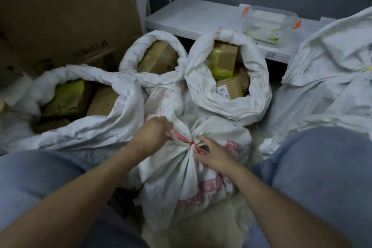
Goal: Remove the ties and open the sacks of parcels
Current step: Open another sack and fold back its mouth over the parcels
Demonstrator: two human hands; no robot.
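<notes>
Tied sack [187,177]: cloth is concealing its contents. Left hand [153,135]: fingertips are vanishing into the gathered neck. Red tie [193,144]: right hand [215,157] is covering part of it. Closed sack [332,78] is running off the right edge. Parcel label [222,91]: print is showing too small to read.

Materials: mostly woven sacking and cardboard.
The tied sack [191,177] is white woven-plastic-looking fabric, matt, crinkled, with faded red print; red tie [193,144] is thin, material unclear. open sacks [259,86] same weave. parcels [233,86] are brown cardboard, some with glossy yellow-green wrap. big carton [60,6] matt board. shelf [191,16] smooth white finish. container [269,24] clear glossy plastic, orange clips. jeans [322,167] blue denim.
</notes>
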